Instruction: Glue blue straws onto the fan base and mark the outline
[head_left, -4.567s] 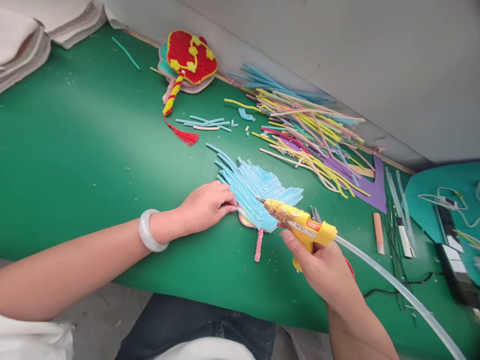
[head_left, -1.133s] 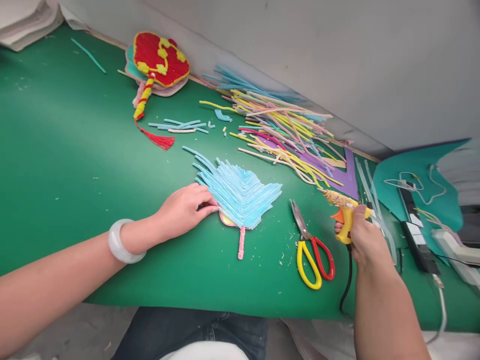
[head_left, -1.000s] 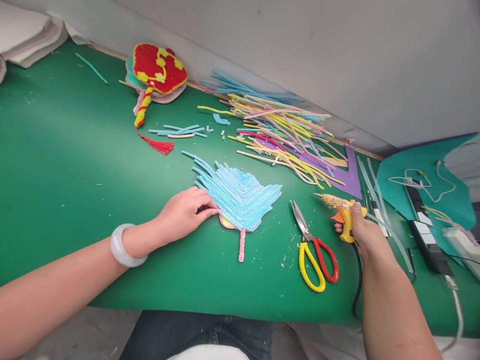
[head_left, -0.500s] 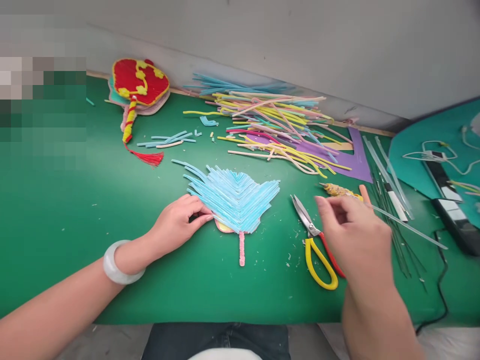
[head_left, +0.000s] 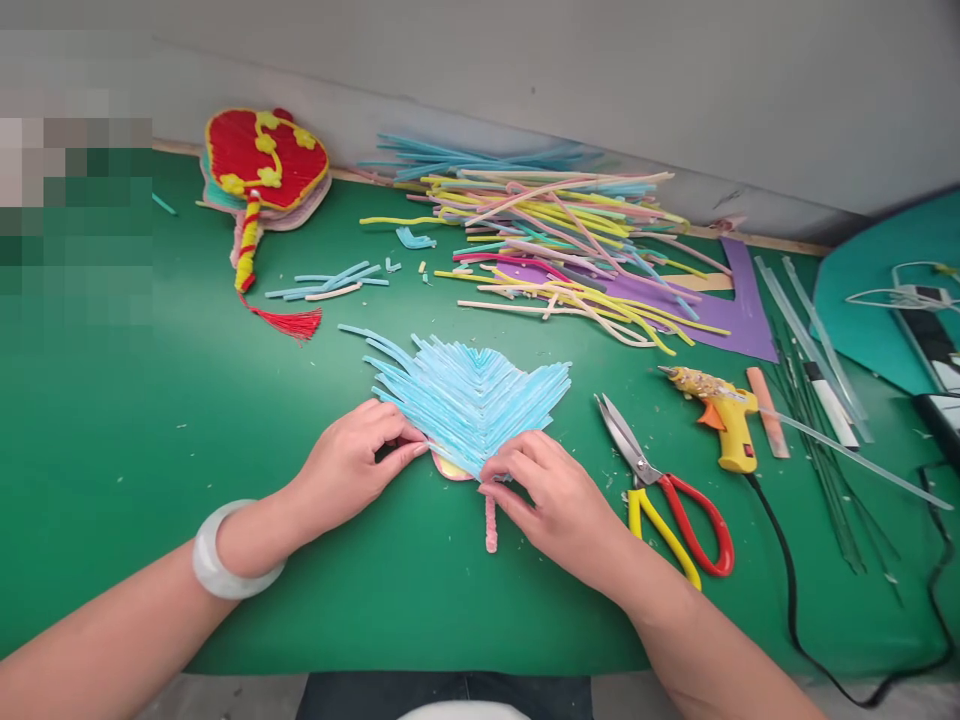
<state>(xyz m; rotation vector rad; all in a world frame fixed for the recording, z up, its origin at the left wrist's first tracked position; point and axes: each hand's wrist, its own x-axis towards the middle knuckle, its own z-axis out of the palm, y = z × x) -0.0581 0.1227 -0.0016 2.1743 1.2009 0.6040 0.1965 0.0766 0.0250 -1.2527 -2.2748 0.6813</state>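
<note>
A fan shape covered in light blue fuzzy strips [head_left: 469,395], with a pink stem, lies on the green table [head_left: 112,450]. My left hand [head_left: 352,465] rests at its lower left edge, fingers curled and pinching the edge. At the lower right edge, just above the stem, my right hand [head_left: 551,490] pinches the blue strips. A yellow glue gun [head_left: 720,405] lies on the table to the right, apart from both hands.
Scissors with a yellow and a red handle [head_left: 667,485] lie between the fan and the glue gun. A heap of coloured fuzzy strips [head_left: 555,235] spreads along the wall. A finished red and yellow fan [head_left: 262,165] lies at the back left. Black cords run at the right.
My right hand set the glue gun down on the table at the right and came over to the fan's lower right edge. My left hand stayed on the fan.
</note>
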